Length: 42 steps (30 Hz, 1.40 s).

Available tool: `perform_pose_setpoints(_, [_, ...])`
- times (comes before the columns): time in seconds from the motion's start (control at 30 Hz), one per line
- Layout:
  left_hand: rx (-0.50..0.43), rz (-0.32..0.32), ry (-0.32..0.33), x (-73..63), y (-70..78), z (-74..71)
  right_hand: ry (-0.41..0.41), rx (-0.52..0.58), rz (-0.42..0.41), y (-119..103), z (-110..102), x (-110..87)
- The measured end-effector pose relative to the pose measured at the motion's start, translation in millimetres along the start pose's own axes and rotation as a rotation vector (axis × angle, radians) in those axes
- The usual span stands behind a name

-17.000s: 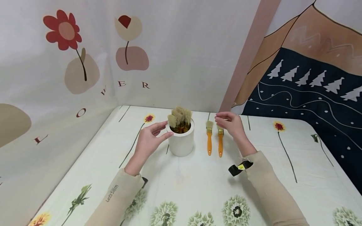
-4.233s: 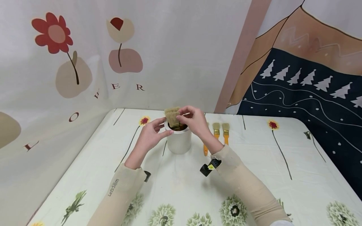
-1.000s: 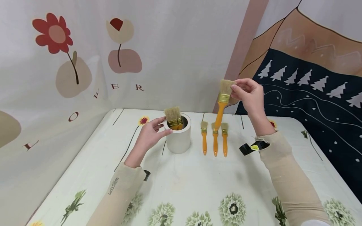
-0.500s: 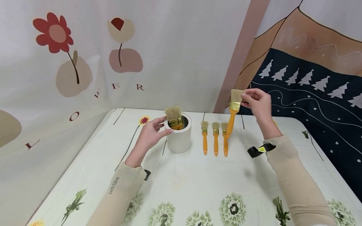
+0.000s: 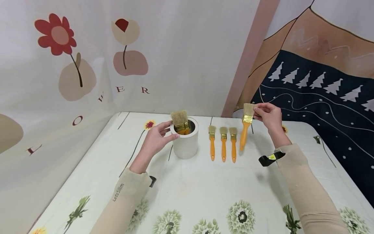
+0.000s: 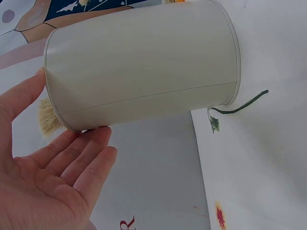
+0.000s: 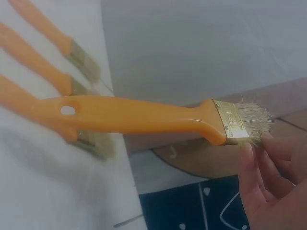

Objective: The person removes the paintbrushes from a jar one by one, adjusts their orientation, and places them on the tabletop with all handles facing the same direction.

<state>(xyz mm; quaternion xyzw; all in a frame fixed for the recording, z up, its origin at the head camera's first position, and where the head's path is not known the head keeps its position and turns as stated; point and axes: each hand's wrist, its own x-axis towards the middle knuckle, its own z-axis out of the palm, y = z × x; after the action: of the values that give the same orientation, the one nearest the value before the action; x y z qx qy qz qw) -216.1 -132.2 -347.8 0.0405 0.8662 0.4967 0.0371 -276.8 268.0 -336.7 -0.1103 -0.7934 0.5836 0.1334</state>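
Observation:
My left hand (image 5: 154, 139) rests against a white cylindrical pot (image 5: 185, 148), thumb at its rim and nearly straight fingertips on its side. Bristles up, a wide paintbrush (image 5: 179, 117) leans in the pot, its lower handle hidden inside. My right hand (image 5: 270, 117) pinches the bristles of a paintbrush (image 7: 144, 115) with an orange handle and gold ferrule. The handle hangs down to the right of a row of three smaller paintbrushes, a left one (image 5: 212, 146), a middle one (image 5: 223, 147) and a right one (image 5: 233, 148), lying bristles away from me.
A white cloth with printed flowers covers the table (image 5: 181, 185). Behind it hangs a printed curtain (image 5: 187, 58), with a dark mountain panel at the right. A black wrist camera (image 5: 271, 158) sits on the right sleeve.
Over the frames, the table row grew from two brushes to three and the pot's bunch thinned. Lately my right hand moved the pinched brush right and down; my left hand stayed at the pot.

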Motion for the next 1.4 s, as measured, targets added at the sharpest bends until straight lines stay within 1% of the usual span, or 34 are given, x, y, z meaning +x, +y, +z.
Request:
perform_pose_setpoints(0.13, [-0.012,0.007,-0.001,0.0,0.2,0.1,-0.003,-0.012,0.035,9,-1,0.0])
perform_pose_setpoints(0.3, [-0.02,0.008,0.0,-0.2,0.1,-0.2,-0.017,-0.032,0.07,27,-1,6.5])
perform_pose_setpoints(0.33, [-0.022,0.008,0.0,-0.2,0.1,-0.2,-0.021,-0.002,0.078,35,-1,10.9])
perform_pose_setpoints(0.37, [-0.024,0.006,-0.001,-0.3,0.1,-0.2,-0.026,-0.001,0.086,38,-1,12.4])
perform_pose_setpoints(0.4, [-0.023,0.004,-0.001,-0.5,0.1,-0.2,-0.031,0.025,0.098,47,-2,17.4])
perform_pose_setpoints(0.53, [-0.022,0.0,-0.003,-0.8,0.2,0.0,-0.054,-0.013,0.144,56,0,18.1])
perform_pose_setpoints(0.57, [-0.023,0.0,-0.003,-0.8,0.2,0.1,-0.062,-0.057,0.154,53,1,14.1])
perform_pose_setpoints(0.6, [-0.021,-0.001,-0.003,-0.8,0.2,0.2,-0.061,-0.062,0.146,65,1,21.1])
perform_pose_setpoints(0.63, [-0.021,-0.001,-0.003,-0.7,0.2,0.3,-0.064,-0.098,0.155,62,2,17.6])
perform_pose_setpoints(0.67, [-0.022,-0.001,-0.003,-0.7,0.2,0.3,-0.064,-0.103,0.162,64,3,17.8])
perform_pose_setpoints(0.73, [-0.024,-0.003,-0.004,-0.5,0.2,0.2,-0.054,-0.086,0.173,69,5,18.7])
perform_pose_setpoints(0.8, [-0.022,-0.004,-0.003,-0.5,0.2,0.0,-0.05,-0.084,0.167,74,6,19.5])
perform_pose_setpoints(0.83, [-0.022,-0.004,-0.002,-0.5,0.1,-0.1,-0.052,-0.09,0.183,65,7,12.0])
perform_pose_setpoints(0.9, [-0.019,-0.004,-0.002,-0.6,0.1,0.0,-0.054,-0.088,0.175,67,8,10.4])
perform_pose_setpoints(0.97, [-0.017,-0.005,-0.001,-0.6,-0.1,0.1,-0.075,-0.108,0.167,69,9,9.5])
perform_pose_setpoints(1.13, [-0.012,-0.012,0.001,-0.1,0.0,0.7,-0.097,-0.103,0.192,77,12,12.2])
perform_pose_setpoints(1.3, [-0.014,-0.017,-0.001,0.2,0.1,0.7,-0.089,-0.115,0.244,83,15,15.5])
perform_pose_setpoints(1.4, [-0.011,-0.017,-0.001,0.3,0.4,0.3,-0.088,-0.132,0.26,87,17,17.9])
